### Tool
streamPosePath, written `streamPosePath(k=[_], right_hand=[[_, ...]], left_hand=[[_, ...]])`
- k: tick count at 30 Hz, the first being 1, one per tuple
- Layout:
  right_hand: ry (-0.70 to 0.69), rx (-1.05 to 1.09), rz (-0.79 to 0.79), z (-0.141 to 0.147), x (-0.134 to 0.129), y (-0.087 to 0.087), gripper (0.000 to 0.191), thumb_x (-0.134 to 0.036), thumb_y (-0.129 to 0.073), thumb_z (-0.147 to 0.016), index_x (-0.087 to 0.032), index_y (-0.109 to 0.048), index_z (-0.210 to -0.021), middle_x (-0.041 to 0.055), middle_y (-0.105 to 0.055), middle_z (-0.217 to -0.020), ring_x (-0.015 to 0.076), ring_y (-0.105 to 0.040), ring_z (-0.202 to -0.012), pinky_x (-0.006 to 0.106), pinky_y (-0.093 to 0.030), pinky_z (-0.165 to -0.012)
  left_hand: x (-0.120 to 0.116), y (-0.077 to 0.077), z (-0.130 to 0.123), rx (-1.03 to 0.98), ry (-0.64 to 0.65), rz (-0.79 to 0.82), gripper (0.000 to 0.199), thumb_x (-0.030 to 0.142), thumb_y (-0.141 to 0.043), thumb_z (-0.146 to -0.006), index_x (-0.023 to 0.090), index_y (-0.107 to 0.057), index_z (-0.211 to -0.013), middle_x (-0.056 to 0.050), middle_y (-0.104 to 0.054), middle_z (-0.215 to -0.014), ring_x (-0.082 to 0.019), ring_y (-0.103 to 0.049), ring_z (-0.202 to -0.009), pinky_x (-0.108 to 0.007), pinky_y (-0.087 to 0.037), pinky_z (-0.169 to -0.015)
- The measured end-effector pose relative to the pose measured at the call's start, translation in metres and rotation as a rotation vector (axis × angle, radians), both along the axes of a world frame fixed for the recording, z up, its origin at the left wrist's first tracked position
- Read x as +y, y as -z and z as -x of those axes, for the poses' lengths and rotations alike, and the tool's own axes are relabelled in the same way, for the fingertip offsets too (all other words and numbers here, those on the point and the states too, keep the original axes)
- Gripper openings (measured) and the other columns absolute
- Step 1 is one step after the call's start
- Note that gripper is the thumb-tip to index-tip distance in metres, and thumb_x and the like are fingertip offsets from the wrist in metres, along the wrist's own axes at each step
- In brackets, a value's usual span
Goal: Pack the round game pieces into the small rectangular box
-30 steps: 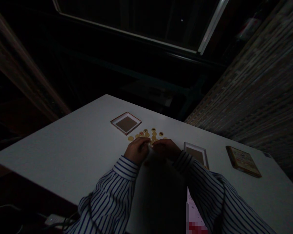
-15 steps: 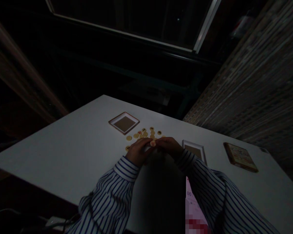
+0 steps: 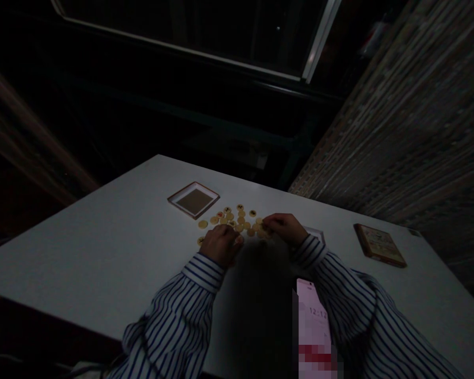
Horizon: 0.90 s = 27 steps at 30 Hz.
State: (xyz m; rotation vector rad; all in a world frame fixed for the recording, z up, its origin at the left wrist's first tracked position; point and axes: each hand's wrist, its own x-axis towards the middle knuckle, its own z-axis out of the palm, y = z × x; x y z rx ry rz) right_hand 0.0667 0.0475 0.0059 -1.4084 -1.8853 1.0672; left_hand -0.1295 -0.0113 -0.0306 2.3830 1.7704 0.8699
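Several round, pale wooden Chinese chess pieces (image 3: 241,214) lie loosely spread on the white table, some with black or red characters, others blank side up. My left hand (image 3: 220,246) is closed at the near left side of the spread, its fingertips on a piece with a red character (image 3: 239,239). At the right side of the spread is my right hand (image 3: 285,228), its thumb and fingers pinched together on a piece among the others; this piece is mostly hidden by the fingers and the dark.
An open shallow box (image 3: 194,201) stands at the far left of the pieces. Another box part (image 3: 319,235) sits partly behind my right wrist. A flat box with a printed lid (image 3: 380,245) lies farther right. A lit phone (image 3: 308,310) is between my forearms on the white table (image 3: 102,252).
My hands, together at one red-marked piece before, have come apart. The right has moved right onto the spread pieces; the left keeps the red-marked piece. The view has shifted slightly.
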Motion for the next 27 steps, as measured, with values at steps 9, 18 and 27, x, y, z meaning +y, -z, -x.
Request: streamPosePath(k=[9,18,27], right_hand=[[-0.099,-0.695,-0.232,-0.024,-0.004,0.002,0.025,-0.026,-0.044,-0.073,-0.020,-0.062,-0.089,0.0037,-0.066,-0.087,0.0159,-0.059,-0.080,0.025,-0.041,-0.069],[-0.315,-0.936,-0.224,-0.020,-0.002,0.013,0.034,-0.028,-0.044,-0.074,-0.021,-0.055,-0.105,0.0068,-0.059,-0.107,0.0201,-0.054,-0.095,0.030,-0.039,-0.077],[-0.356,-0.869,-0.233,-0.013,-0.005,0.014,0.036,-0.023,-0.047,-0.072,-0.018,-0.051,-0.108,0.0093,-0.055,-0.110,0.0203,-0.051,-0.098,0.030,-0.039,-0.078]], left_hand=[[0.005,0.005,-0.003,0.224,-0.047,0.118,0.022,0.038,-0.050,-0.072,0.023,-0.065,-0.077,-0.006,-0.054,-0.087,-0.022,-0.049,-0.085,-0.035,-0.036,-0.067],[0.006,0.003,0.000,0.267,-0.050,0.165,0.023,0.041,-0.052,-0.070,0.024,-0.065,-0.081,-0.006,-0.054,-0.088,-0.023,-0.049,-0.085,-0.035,-0.037,-0.068],[0.006,-0.025,-0.010,0.285,-0.028,0.150,0.026,0.033,-0.049,-0.073,0.022,-0.062,-0.093,-0.008,-0.057,-0.093,-0.023,-0.051,-0.091,-0.034,-0.040,-0.073]])
